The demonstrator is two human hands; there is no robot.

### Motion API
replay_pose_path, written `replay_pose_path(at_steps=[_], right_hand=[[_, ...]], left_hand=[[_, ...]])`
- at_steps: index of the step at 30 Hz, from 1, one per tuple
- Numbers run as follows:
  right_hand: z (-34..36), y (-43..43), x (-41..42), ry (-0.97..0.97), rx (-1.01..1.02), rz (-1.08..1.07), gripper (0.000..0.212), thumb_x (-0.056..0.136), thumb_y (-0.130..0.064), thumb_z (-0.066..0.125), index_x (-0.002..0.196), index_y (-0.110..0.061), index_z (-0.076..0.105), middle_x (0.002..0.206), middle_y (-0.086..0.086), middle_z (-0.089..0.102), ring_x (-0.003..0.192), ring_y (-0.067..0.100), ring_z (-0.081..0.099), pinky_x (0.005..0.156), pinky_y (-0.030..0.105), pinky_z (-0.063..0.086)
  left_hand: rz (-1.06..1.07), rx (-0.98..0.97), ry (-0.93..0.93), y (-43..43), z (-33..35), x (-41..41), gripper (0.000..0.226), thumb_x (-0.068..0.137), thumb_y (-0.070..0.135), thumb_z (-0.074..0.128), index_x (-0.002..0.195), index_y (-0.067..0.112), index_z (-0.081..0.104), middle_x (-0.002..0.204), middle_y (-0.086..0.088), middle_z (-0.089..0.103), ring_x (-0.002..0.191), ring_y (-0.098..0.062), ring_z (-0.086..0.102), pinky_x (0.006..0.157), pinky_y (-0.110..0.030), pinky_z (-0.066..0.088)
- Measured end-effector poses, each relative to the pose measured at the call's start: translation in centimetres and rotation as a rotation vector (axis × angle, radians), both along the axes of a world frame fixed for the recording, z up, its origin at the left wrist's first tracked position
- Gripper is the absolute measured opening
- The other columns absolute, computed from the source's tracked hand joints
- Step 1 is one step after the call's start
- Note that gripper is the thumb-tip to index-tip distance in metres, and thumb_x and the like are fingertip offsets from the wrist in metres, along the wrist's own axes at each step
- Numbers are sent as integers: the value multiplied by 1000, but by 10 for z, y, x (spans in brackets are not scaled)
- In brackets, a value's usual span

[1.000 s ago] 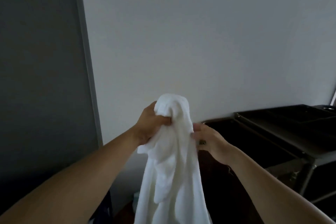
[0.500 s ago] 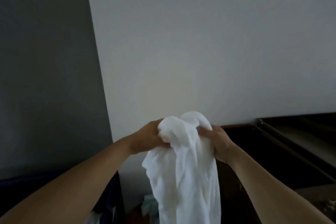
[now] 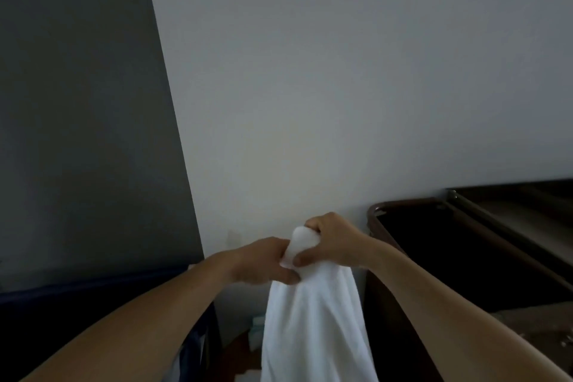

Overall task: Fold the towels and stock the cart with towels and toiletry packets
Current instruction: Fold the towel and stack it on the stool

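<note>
A white towel (image 3: 313, 319) hangs bunched in the air in front of the wall, its lower part running out of the bottom of the view. My left hand (image 3: 263, 260) grips its top from the left. My right hand (image 3: 333, 242) grips the same bunched top from the right, fingers curled over it. The two hands sit close together, nearly touching. The dark cart (image 3: 459, 226) stands to the right, its upper trays in shadow.
A pale wall fills the background, with a dark grey panel (image 3: 83, 133) on the left. A dark blue bin edge (image 3: 93, 285) lies low on the left. Some pale items (image 3: 257, 329) sit on the floor behind the towel.
Both hands have come closer together on the towel's top and dropped lower in view. The view has swung left, so less of the cart shows.
</note>
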State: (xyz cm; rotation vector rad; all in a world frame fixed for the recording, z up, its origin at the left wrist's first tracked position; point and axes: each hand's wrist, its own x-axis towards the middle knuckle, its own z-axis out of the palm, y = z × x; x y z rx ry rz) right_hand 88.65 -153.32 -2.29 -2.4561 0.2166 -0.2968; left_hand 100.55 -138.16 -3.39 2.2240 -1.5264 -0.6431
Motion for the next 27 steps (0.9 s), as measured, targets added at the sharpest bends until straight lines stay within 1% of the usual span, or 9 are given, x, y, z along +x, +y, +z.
replay_pose_path(at_steps=[2,5,8,11,15,18,21,25,27], right_hand=[[-5,-14,-11,140,13,16,38,62,-40,91,90,-28,67,83,-14,68,78,2,64,66,16,49],[-21,-32,-32,403,194,56,50,64,-34,90,109,-26,72,104,-12,75,100,11,70,95,32,55],[-40,-36,-44,455,303,30,49,67,-33,88,112,-25,72,112,-9,74,109,17,68,106,42,48],[-42,-37,-46,292,456,-44,30,68,-29,84,96,-20,78,103,-1,77,103,26,71,98,40,53],[-27,-36,-46,86,477,-30,35,66,-38,85,94,-17,78,98,5,77,92,24,74,82,36,59],[-19,-27,-39,-35,380,-39,15,69,-33,86,79,-29,75,80,-5,74,75,9,70,69,23,54],[-13,-21,-33,-150,320,-78,9,74,-31,84,75,-34,76,77,-6,72,74,2,61,72,18,50],[-13,-17,-34,-84,268,-62,33,62,-62,76,82,-36,74,71,-16,68,64,-4,58,59,13,47],[-20,-19,-37,1,309,-119,42,65,-67,75,96,-39,70,86,-17,69,78,-1,66,66,18,53]], left_hand=[[26,-114,-46,0,3,4,41,87,21,72,126,16,60,118,0,65,107,-18,61,94,-34,48],[94,-383,58,5,13,15,16,83,10,70,90,8,57,83,-3,55,73,-15,50,70,-34,41],[216,-524,269,7,22,20,18,82,15,64,88,6,49,80,-3,51,70,-15,48,62,-33,41],[290,-427,297,13,18,31,18,87,9,60,101,2,51,93,-8,57,81,-22,56,66,-37,48],[163,-20,-31,22,-2,35,36,79,13,68,112,15,54,110,-4,60,100,-21,60,81,-34,51],[71,18,53,18,-14,20,25,77,13,69,101,18,65,104,-4,67,99,-21,65,81,-32,52],[-15,107,110,15,-17,9,15,75,20,67,87,28,70,93,4,72,96,-18,68,80,-29,53],[21,-95,140,16,-9,3,27,74,24,57,97,14,68,97,-4,68,89,-15,63,80,-32,49],[57,-254,116,16,1,5,15,86,14,56,97,7,63,93,-9,64,81,-15,57,74,-31,45]])
